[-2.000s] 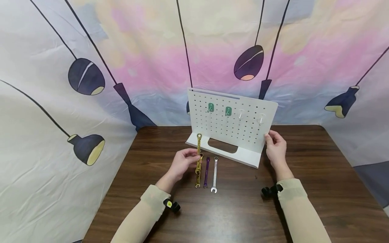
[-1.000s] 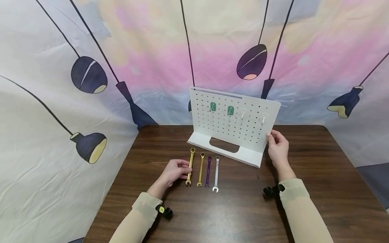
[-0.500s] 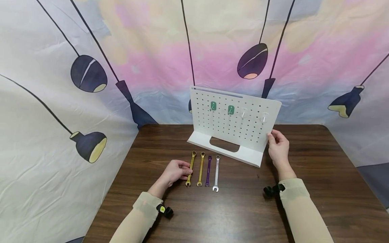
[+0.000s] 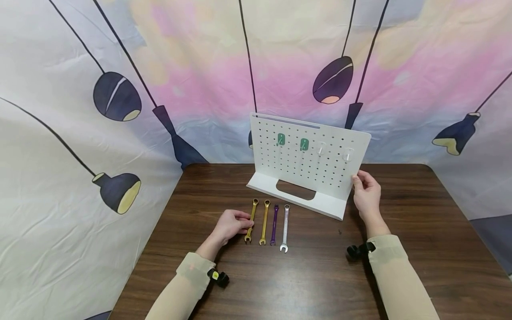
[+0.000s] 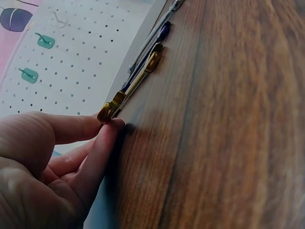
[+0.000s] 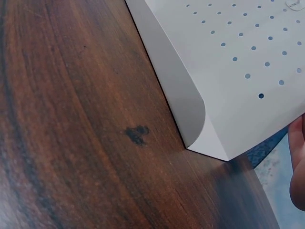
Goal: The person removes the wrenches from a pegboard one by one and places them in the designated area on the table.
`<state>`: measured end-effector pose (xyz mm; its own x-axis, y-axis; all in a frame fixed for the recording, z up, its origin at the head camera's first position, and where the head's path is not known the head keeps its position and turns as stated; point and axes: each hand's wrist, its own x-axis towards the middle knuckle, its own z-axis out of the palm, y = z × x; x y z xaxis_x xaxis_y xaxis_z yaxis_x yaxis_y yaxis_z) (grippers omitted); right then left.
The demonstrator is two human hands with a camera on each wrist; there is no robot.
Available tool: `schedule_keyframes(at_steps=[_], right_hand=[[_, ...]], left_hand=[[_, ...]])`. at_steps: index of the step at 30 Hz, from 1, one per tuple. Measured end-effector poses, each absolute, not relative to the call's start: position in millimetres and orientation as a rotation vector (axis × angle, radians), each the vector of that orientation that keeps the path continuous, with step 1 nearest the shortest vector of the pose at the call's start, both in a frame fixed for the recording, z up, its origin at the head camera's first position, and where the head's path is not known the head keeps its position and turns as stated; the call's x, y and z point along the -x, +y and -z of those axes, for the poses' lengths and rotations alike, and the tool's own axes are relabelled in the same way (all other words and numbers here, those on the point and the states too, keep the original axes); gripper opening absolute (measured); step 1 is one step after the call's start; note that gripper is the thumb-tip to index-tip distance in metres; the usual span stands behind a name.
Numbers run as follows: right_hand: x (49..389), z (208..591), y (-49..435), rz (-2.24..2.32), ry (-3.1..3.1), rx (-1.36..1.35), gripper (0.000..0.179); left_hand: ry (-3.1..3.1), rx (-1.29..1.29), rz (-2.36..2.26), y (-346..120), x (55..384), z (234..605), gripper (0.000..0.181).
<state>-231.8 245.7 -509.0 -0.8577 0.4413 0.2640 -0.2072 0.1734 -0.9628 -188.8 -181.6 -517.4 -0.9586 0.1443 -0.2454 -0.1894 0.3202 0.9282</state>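
Note:
In the head view, my left hand (image 4: 230, 226) pinches the leftmost gold combination wrench (image 4: 254, 212) between thumb and fingers, low over the table. The left wrist view shows the thumb and a fingertip at the near end of that wrench (image 5: 110, 108). Right beside it lie a second gold wrench (image 4: 265, 222), a purple wrench (image 4: 274, 225) and a silver wrench (image 4: 285, 228), roughly parallel. My right hand (image 4: 366, 194) grips the right edge of a white pegboard stand (image 4: 296, 166). Only part of that hand (image 6: 298, 164) shows in the right wrist view.
Two green hooks (image 4: 281, 139) and two clear hooks (image 4: 348, 154) sit on the pegboard. The stand's base (image 4: 326, 206) is just behind the wrenches. All this is on a dark wooden table (image 4: 312, 284), before a cloth backdrop (image 4: 192, 66) with painted lamps.
From two seconds ago, the left hand has brought the gold wrench from over the second gold one leftward and down beside it. The right hand keeps its place on the pegboard.

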Motion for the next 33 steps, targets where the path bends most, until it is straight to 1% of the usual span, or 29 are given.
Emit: schedule_keyframes(at_steps=[9, 25, 33], right_hand=[[232.1, 508.9, 246.3, -1.730, -1.953, 0.215, 0.030], [233.0, 510.6, 245.9, -1.739, -1.939, 0.214, 0.029], [233.9, 510.0, 246.4, -1.739, -1.940, 0.216, 0.029]], left_hand=[[2.493, 0.049, -1.553, -177.1, 190.0, 514.0, 0.015], [2.590, -0.006, -1.397, -177.1, 188.6, 511.1, 0.013], [2.588, -0.031, -1.434, -176.1, 187.0, 511.3, 0.011]])
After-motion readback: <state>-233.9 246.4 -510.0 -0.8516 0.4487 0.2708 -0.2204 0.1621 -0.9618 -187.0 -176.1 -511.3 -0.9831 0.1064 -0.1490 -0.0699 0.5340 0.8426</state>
